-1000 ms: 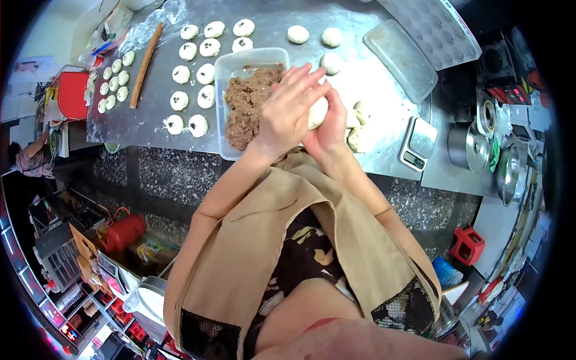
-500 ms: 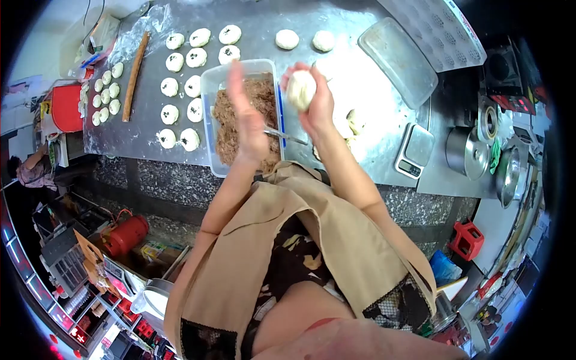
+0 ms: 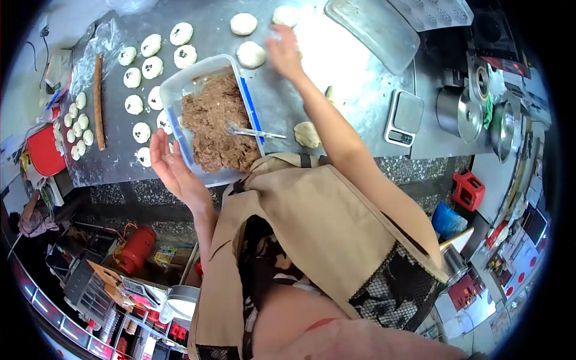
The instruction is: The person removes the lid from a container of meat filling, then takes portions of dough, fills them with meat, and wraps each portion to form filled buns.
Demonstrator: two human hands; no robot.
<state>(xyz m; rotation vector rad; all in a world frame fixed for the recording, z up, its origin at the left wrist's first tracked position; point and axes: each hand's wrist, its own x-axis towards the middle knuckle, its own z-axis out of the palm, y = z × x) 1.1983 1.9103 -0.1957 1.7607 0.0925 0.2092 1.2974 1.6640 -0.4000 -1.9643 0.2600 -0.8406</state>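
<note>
My left hand (image 3: 179, 174) is open and empty, palm up, beside the near left corner of a plastic tub (image 3: 225, 179) of brown filling (image 3: 216, 114). A metal utensil (image 3: 258, 132) rests in the filling, its handle over the tub's right rim. My right hand (image 3: 284, 53) reaches over the table with its fingers apart, just right of a smooth dough ball (image 3: 251, 54). Another ball (image 3: 285, 16) lies beyond its fingertips, and a third (image 3: 243, 23) to the left. Nearer me is a dough piece (image 3: 307, 135); another (image 3: 333, 95) is partly hidden by my right forearm.
Filled buns with dark specks (image 3: 152, 67) stand left of the tub. Farther left are a rolling pin (image 3: 98, 102) and several small dough balls (image 3: 77, 129). A clear lid (image 3: 375, 33), a scale (image 3: 404, 117) and a pot (image 3: 459, 114) are to the right. A person (image 3: 36, 222) is at far left.
My hands have moved apart. The dough ball has left my right hand, and a ball now lies left of that hand on the table. The view has shifted, moving the table items left.
</note>
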